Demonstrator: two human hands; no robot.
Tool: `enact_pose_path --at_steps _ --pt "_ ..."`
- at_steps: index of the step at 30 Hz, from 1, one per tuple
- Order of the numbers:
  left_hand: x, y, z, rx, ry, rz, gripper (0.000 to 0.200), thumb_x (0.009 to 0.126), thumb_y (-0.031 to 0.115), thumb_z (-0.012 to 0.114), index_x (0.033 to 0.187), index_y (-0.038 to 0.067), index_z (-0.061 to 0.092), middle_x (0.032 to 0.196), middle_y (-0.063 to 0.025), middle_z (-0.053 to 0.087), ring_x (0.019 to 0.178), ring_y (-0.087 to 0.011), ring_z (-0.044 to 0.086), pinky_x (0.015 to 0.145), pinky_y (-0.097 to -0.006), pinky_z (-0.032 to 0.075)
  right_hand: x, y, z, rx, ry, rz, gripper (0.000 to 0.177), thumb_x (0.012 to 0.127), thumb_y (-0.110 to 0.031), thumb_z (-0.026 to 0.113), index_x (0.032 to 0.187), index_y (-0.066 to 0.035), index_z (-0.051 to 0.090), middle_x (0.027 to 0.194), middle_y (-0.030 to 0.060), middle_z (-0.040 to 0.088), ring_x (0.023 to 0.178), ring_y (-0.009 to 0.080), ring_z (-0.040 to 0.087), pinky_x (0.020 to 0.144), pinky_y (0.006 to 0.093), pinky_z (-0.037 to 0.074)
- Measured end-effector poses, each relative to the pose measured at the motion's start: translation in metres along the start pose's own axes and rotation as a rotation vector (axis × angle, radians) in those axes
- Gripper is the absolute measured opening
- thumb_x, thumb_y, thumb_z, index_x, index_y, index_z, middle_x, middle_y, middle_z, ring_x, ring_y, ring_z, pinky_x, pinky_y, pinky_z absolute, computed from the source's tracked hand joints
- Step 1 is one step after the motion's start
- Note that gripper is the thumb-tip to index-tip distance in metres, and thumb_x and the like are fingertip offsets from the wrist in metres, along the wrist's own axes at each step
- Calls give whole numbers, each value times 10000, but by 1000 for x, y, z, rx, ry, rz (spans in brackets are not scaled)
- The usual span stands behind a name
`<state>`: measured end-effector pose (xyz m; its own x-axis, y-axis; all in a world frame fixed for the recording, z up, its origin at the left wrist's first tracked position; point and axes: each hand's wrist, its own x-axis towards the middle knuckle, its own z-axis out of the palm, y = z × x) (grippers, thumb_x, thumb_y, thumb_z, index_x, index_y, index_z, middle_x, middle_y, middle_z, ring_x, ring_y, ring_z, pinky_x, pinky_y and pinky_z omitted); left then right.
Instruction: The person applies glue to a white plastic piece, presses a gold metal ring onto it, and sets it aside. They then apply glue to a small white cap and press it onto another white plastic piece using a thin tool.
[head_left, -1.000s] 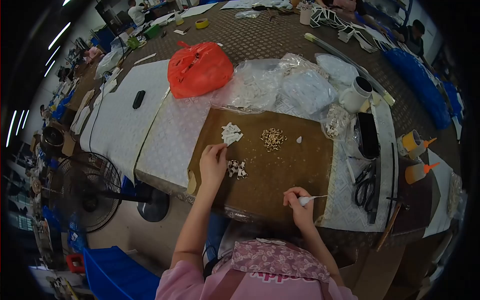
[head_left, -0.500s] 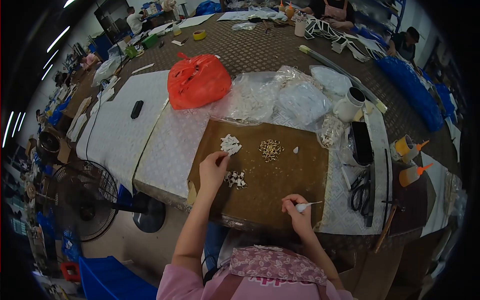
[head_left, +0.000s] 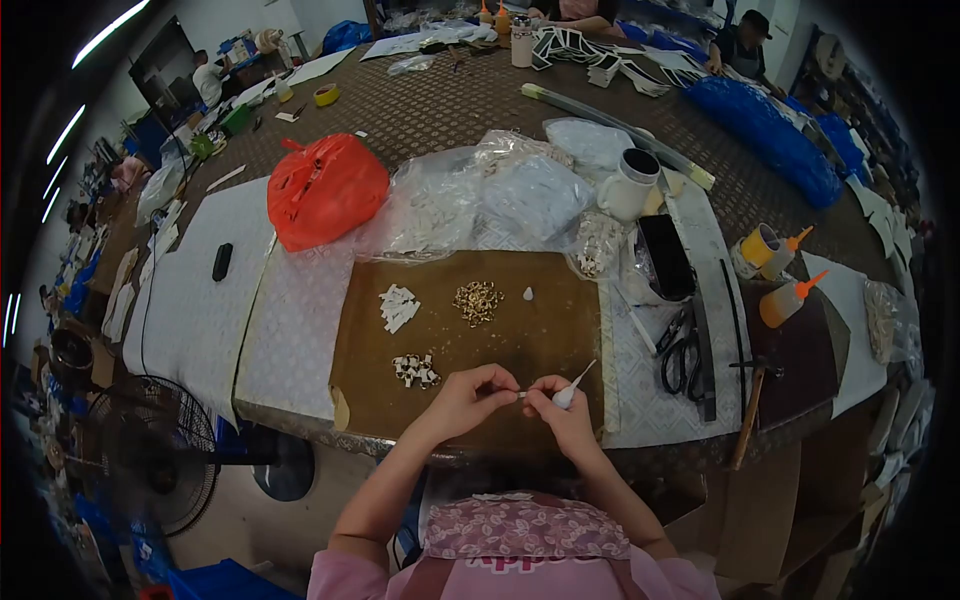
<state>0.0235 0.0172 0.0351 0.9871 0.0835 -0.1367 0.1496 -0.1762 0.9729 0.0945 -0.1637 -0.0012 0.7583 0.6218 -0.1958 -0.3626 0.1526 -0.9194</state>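
Note:
Above the front of a brown mat (head_left: 480,345), my left hand (head_left: 470,402) pinches a small white piece (head_left: 522,395). My right hand (head_left: 568,425) meets it fingertip to fingertip and also grips a small white bottle (head_left: 564,397) with a long thin nozzle pointing up and right. Whether the right fingertips hold the piece too is hard to make out. On the mat lie a pile of white strips (head_left: 399,308), a heap of small gold-coloured metal parts (head_left: 478,302), a group of white pieces with metal on them (head_left: 415,370) and a small white cap (head_left: 528,293).
Behind the mat sit a red plastic bag (head_left: 328,190), clear bags (head_left: 430,205) and a white mug (head_left: 628,186). To the right are a phone (head_left: 666,257), black scissors (head_left: 682,365), a hammer (head_left: 750,415) and orange-tipped bottles (head_left: 783,302). A fan (head_left: 160,455) stands left; other people sit farther back.
My left hand has moved from the white strip pile toward me and right, now with a small piece. My right hand has come left to meet it, keeping the bottle. The camera view has shifted.

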Motion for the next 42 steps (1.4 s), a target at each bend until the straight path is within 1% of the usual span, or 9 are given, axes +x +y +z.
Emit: enact_pose_path --at_steps 5,10,19,22,24,27,33,37,42 --pt "40 -19 -21 673 663 253 116 801 111 669 881 34 631 833 -136 617 781 -314 600 698 -378 481 1 17 -11 -10 -41 -156 95 871 -67 626 925 -23 561 863 8 602 788 71 556 725 212 452" --pt "71 -37 -32 676 613 119 142 745 100 701 836 37 612 827 -130 597 787 -311 596 712 -402 483 -4 8 -6 -140 -29 -124 235 844 -36 655 1072 -5 605 931 12 618 842 76 569 735 212 455" --pt "74 -16 -39 652 504 -28 102 762 64 671 863 56 663 839 -133 607 776 -300 619 711 -397 497 -6 10 -10 -26 -29 -188 124 872 -65 626 979 -5 611 880 35 641 792 91 590 708 221 464" --pt "59 -13 -29 685 643 169 126 761 41 671 886 50 684 857 -129 632 756 -262 636 696 -345 509 -8 6 -9 69 10 -138 132 886 -98 612 990 -17 606 864 38 640 775 92 592 661 210 444" --pt "35 2 -13 378 571 190 130 779 44 683 909 43 688 878 -88 641 763 -184 638 687 -276 505 -7 5 -7 80 31 -131 136 888 -128 610 981 -29 612 833 31 638 752 84 583 611 195 404" --pt "4 -2 10 -287 297 40 158 825 49 672 979 14 668 865 -32 658 754 -77 610 680 -212 485 -7 1 -3 2 17 -102 145 891 -75 608 1001 19 610 835 42 630 778 93 590 718 217 475" --pt "-34 -3 25 -270 307 55 148 857 7 630 1002 -19 640 862 -53 668 779 -94 621 704 -219 506 -14 -14 10 -33 -70 -13 153 880 -82 624 996 18 622 846 40 640 758 85 585 698 214 467" --pt "-50 -4 22 -588 211 -69 192 894 25 585 1071 -43 618 950 -98 664 863 -144 644 797 -257 529 -16 -18 14 -119 -149 51 156 874 -92 633 990 12 627 871 44 652 777 91 597 712 211 474" --pt "-63 0 17 -819 85 -94 228 920 41 546 1126 -48 589 1008 -123 652 924 -171 642 849 -279 522 -17 -14 19 151 -234 248 164 871 -87 629 1006 4 614 895 49 646 803 101 604 746 216 479"
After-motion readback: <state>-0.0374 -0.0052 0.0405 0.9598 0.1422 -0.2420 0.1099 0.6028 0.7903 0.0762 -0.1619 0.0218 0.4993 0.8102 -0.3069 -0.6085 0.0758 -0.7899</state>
